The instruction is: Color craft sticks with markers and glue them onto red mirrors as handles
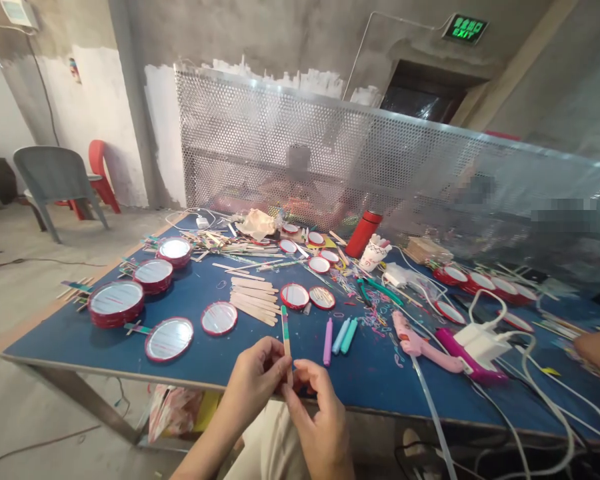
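Upright between my two hands, at the table's front edge, is a flat wooden craft stick (286, 337) with green and purple bands on its upper part. My left hand (257, 372) pinches it from the left, its fingers curled. The thumb and fingers of my right hand (321, 403) close round its lower end, which is partly hidden. Plain craft sticks (254, 298) lie in a row just beyond. Purple (328, 341), blue (340, 335) and teal (349, 335) markers rest to the right. A red-rimmed round disc (219, 318) lies to the left.
Stacked red-rimmed discs (116, 303) line the table's (70, 343) left side. A pink glue gun (414, 340) and a magenta power strip (473, 360) with trailing cables sit right. Behind stand a red bottle (363, 234), a paper cup (373, 253) and a perforated metal screen (260, 133).
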### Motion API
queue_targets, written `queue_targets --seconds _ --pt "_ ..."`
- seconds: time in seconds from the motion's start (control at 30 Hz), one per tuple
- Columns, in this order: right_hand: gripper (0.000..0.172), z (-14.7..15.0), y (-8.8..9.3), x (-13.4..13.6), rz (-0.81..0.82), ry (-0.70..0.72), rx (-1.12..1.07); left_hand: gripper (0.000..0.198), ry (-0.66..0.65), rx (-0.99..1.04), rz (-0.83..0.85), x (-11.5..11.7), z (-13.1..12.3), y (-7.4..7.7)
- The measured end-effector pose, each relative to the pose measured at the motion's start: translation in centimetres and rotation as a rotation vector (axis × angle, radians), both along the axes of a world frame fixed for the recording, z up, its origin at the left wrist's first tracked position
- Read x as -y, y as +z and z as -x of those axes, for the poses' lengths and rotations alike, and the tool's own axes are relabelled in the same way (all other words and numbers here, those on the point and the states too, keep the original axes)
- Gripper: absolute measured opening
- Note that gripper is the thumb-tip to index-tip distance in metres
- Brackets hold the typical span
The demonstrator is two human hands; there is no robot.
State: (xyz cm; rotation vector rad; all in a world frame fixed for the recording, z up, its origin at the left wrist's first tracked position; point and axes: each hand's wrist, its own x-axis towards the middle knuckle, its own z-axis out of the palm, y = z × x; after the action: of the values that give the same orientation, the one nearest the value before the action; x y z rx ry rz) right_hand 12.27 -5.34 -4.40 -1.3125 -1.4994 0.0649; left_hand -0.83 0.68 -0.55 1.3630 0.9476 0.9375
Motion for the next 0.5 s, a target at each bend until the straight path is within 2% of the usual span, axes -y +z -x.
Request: queue_targets --seconds 0.1,0.23,0.4,0.5 --pt "0.010 0.4 0.3 0.1 -0.073 -0.016 0.057 0.034 -0.002 -0.061 -0.006 0.0 -0.2 0.3" --pt "0.014 0.5 1.0 0.2 -0.144 -0.048 0.228 0.033 -0.011 -0.161 -0.054 -0.1 -0.5 0.5" --pt "0.020 -0.4 0.8 0.0 -0.192 -0.268 0.453 0.032 -0.022 -0.371 -0.248 -0.2 -0.6 0.0" --pt "0.022 -1.1 0.3 -0.2 -0.159 -0.346 0.534 0.029 0.018 -0.356 -0.346 0.0 -0.3 -0.9"
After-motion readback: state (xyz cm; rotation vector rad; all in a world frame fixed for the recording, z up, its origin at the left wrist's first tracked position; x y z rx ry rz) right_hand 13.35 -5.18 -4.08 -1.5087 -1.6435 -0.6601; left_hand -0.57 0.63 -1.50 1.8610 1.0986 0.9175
